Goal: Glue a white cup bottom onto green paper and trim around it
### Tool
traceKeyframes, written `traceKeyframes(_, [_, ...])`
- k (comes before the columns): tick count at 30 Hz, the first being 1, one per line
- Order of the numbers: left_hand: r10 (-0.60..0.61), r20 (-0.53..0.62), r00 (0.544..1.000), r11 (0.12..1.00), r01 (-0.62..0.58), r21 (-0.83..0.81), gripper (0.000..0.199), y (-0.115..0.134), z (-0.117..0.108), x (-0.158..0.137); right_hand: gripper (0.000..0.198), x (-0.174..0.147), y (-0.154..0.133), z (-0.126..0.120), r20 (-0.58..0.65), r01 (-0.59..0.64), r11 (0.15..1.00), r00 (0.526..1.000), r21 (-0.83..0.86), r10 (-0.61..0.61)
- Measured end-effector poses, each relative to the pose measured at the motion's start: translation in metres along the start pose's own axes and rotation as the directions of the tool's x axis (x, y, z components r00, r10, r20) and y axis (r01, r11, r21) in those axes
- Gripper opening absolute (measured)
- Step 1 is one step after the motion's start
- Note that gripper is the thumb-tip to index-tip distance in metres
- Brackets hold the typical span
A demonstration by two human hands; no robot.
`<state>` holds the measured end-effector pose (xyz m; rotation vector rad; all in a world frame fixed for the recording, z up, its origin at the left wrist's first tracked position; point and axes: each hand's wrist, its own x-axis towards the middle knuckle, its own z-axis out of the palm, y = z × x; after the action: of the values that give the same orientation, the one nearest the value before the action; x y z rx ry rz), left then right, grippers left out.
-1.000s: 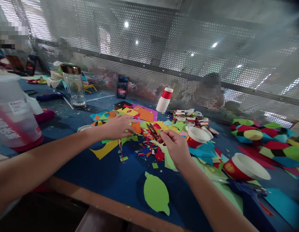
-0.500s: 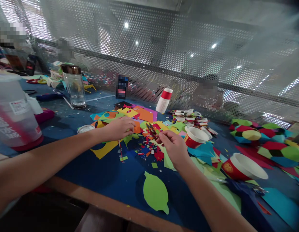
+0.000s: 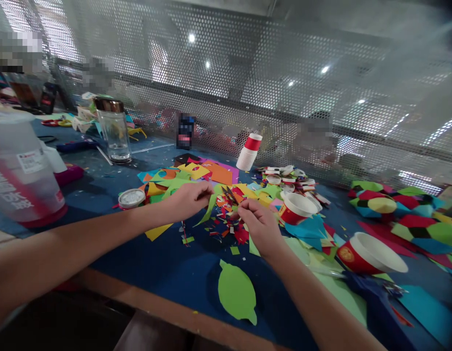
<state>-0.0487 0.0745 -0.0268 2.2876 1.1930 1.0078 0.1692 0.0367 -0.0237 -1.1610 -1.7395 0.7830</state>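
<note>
My left hand [image 3: 193, 199] is closed in a pinch over the paper heap. A curved strip of green paper [image 3: 210, 209] hangs at its fingertips. To the right, my right hand [image 3: 260, 222] is also closed, thumb against fingers; what lies between them is too small to make out. Dark, narrow blades like those of scissors [image 3: 230, 196] show just beyond its fingertips; whether they are held or lying there I cannot tell. Small coloured paper scraps [image 3: 226, 226] lie below both hands. Nearer the table edge lies a green leaf-shaped paper cutout [image 3: 236, 292].
Red-and-white paper cups [image 3: 297, 207] stand on the right, with patterned paper balls [image 3: 425, 234] beyond. A tilted stack of cups [image 3: 249, 152] is at the back. A glass bottle [image 3: 114, 131] and a large plastic cup [image 3: 23, 170] stand left, near a round lid [image 3: 131, 198].
My left hand has moved a little right, closer to my right hand, and the green strip now hangs by its fingertips. The round lid is less covered by my left arm. My right hand has barely moved.
</note>
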Motion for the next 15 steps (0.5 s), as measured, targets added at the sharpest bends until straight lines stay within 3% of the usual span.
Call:
traceKeyframes(6, [-0.063, 0.02, 0.998, 0.988, 0.065, -0.14, 0.008, -0.002, 0.003, 0.001, 0.019, -0.002, -0.006, 0.004, 0.086, 0.072, 0.997, 0.994, 0.005, -0.072])
traceKeyframes(10, [-0.08, 0.031, 0.996, 0.975, 0.085, -0.206, 0.011, 0.003, 0.001, 0.001, 0.018, -0.003, -0.008, 0.01, 0.218, 0.135, 0.991, 0.966, 0.021, -0.137])
traceKeyframes(15, [-0.072, 0.046, 0.996, 0.957, 0.082, -0.277, 0.016, 0.011, 0.001, -0.002, 0.02, -0.007, -0.014, 0.02, 0.346, -0.007, 0.992, 0.938, 0.126, -0.037])
